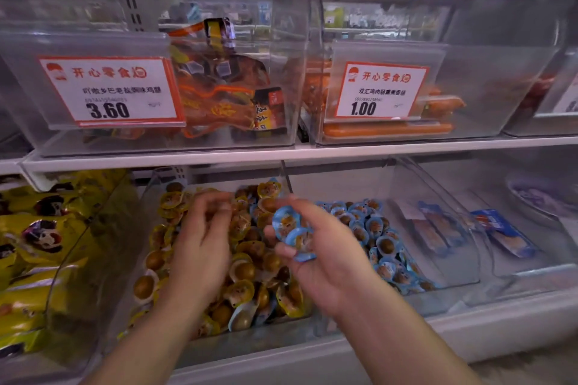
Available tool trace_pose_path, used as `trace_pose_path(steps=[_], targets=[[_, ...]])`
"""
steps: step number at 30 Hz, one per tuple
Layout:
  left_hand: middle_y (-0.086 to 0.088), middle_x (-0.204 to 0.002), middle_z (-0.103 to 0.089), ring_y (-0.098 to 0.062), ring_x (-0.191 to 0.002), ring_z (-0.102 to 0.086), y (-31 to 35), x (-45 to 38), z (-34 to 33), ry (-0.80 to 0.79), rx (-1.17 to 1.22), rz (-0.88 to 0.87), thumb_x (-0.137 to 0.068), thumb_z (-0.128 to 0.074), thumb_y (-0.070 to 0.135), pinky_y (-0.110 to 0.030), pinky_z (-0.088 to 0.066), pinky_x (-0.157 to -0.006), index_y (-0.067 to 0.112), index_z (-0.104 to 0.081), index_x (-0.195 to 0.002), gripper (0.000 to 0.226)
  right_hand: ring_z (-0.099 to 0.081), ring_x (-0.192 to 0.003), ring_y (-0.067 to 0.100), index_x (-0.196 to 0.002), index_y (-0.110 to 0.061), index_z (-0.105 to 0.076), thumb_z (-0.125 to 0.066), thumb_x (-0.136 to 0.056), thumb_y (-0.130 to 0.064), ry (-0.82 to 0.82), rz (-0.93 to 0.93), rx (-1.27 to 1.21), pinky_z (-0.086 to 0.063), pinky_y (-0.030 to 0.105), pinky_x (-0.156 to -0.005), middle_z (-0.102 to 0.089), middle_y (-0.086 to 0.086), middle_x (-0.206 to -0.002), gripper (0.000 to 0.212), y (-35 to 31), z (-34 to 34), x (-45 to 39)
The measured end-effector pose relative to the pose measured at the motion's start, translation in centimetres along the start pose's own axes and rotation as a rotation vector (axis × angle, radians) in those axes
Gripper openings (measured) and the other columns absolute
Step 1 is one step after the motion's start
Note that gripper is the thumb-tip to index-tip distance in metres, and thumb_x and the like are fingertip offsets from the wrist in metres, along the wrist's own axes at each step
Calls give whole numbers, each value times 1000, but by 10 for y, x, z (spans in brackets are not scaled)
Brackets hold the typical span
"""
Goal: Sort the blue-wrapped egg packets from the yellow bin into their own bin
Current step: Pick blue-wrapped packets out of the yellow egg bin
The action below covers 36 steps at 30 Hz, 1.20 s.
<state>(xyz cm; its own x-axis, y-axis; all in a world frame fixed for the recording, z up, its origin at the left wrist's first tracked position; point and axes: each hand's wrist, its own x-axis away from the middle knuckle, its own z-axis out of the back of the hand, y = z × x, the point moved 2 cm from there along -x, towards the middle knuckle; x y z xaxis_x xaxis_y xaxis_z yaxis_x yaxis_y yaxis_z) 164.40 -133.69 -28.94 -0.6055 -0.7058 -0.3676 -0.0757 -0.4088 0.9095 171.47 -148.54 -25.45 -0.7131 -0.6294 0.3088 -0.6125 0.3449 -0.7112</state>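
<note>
Right hand [316,247] holds blue packets [292,230] — seemingly three.

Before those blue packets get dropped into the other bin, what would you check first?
1. Right hand grips the blue packets: ok.
2. Blue bin has room: ok.
3. Only blue in the handful: ok as far as visible.
4. Right hand over the blue bin: not ok, it is above the divider.
5. Left hand holding anything: cannot tell, blurred.
6. Yellow bin free of blue: not ok.
</note>
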Motion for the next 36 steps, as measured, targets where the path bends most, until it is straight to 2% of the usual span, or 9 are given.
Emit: trace_pose_path(steps=[3, 6, 9, 12, 14, 18, 23, 33, 36], targets=[[5, -111, -67, -25, -106, -61, -20, -11, 22, -155, -598, -112, -97, -54, 24, -43, -45, -94, 32, -65, -103, 14, -72, -69, 20, -102, -6, -75, -65, -92, -17, 136, 209, 312, -45, 27, -49, -76, 9, -83, 18, -37, 34, -3], [4, -122, -61, -25, -112, -57, -31, -8, 31, -368, -942, -139, -96, -49, 41, -43, -44, -91, 32, -62, -116, 25, -64, -60, 18, -77, -13, -75, -67, -90, -24, 387, 355, 810, -48, 26, -54, -72, 5, -69, 19, -70, 81, -6], [10, -125, -55, -18, -116, -54, -24, 3, 26, -478, -934, -221, -93, -36, 57, -35, -43, -88, 34, -59, -124, 45, -67, -70, 25, -84, 2, -71, -63, -89, -28, 566, 428, 917, -49, 37, -61, -70, 27, -86, 31, -89, 120, -8], [23, -123, -51, -5, -112, -53, -15, 12, 17, -549, -749, -278, -91, -35, 67, -30, -46, -90, 41, -57, -123, 47, -74, -80, 15, -76, -20, -79, -60, -87, -25, 583, 505, 785, -56, 31, -65, -77, 9, -83, 23, -92, 126, -5], [33, -119, -47, 6, -109, -50, -15, 15, 12, -649, -684, -243, -81, -37, 83, -26, -47, -91, 50, -55, -118, 52, -73, -87, 16, -79, -22, -78, -56, -87, -23, 553, 560, 779, -57, 35, -80, -78, 1, -84, 23, -85, 116, -7], [34, -126, -42, 6, -118, -43, -25, 23, 11, -860, -777, -257, -70, -48, 86, -27, -40, -102, 50, -57, -119, 60, -69, -79, 3, -89, -26, -74, -54, -95, -22, 286, 672, 1026, -52, 16, -64, -76, -9, -81, 21, -46, 72, -6], [20, -120, -51, -13, -108, -55, -34, 7, 29, -620, -961, -368, -78, -68, 49, -32, -42, -83, 40, -64, -111, 34, -57, -106, 20, -104, -19, -75, -57, -93, -18, -100, 916, 1662, -41, 26, -96, -71, -4, -103, 21, 3, 39, -7], [13, -134, -51, -18, -120, -51, -25, -1, 50, -429, -940, -386, -90, -59, 52, -38, -30, -107, 36, -66, -117, 33, -56, -120, 29, -98, -18, -78, -66, -83, -3, -109, 1068, 1817, -36, 58, -110, -73, -5, -102, 25, 9, 33, -1], [20, -115, -55, -7, -106, -56, -5, 24, 33, -597, -701, -364, -88, -49, 60, -36, -49, -89, 38, -64, -112, 36, -63, -96, 19, -85, -15, -76, -57, -79, -4, -261, 1172, 1649, -50, 42, -94, -71, -4, -85, 23, 8, 19, 7]])
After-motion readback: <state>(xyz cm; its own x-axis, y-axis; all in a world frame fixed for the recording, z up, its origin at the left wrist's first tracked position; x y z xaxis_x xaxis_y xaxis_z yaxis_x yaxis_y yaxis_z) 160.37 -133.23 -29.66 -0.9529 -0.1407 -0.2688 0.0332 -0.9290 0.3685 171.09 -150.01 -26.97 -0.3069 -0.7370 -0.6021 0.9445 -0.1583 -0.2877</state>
